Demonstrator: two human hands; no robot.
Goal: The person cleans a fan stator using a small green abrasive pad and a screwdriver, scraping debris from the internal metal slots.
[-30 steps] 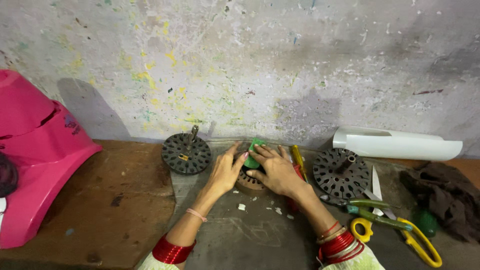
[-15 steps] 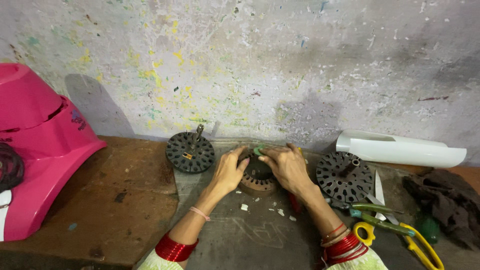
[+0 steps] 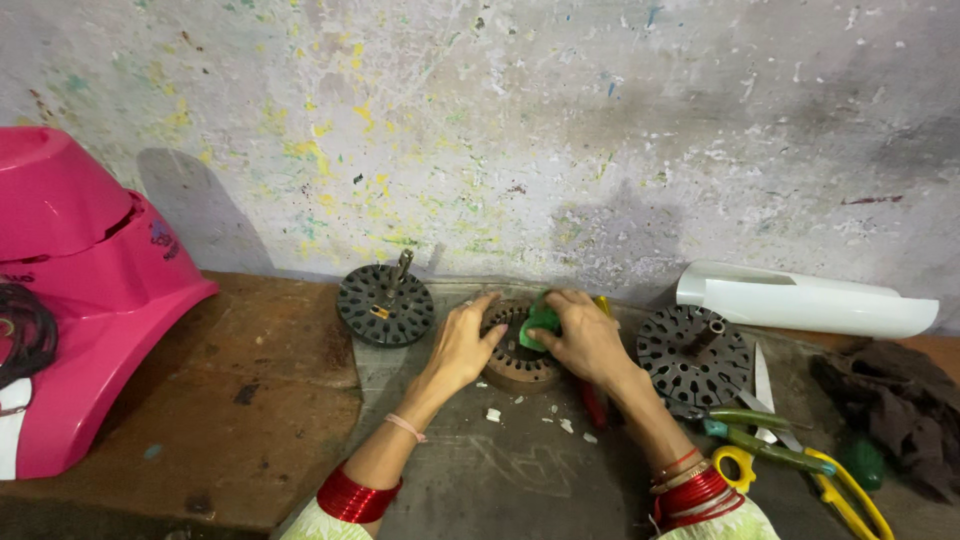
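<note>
Stator [image 3: 515, 360], a rusty slotted ring, lies flat on the bench near the wall, between 2 dark discs. Left hand [image 3: 462, 345] steadies its rim, fingers curled. Right hand [image 3: 585, 340] pinches a green slip [image 3: 541, 318] into a slot; seating it likely needs a careful downward push.

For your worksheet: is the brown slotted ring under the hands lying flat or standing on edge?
Flat: the brown ring lies flat on the slab, its open centre facing up.

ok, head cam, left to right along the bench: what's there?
pink housing → left slotted disc → left hand → right hand → right slotted disc → white cover → dark rag
</note>
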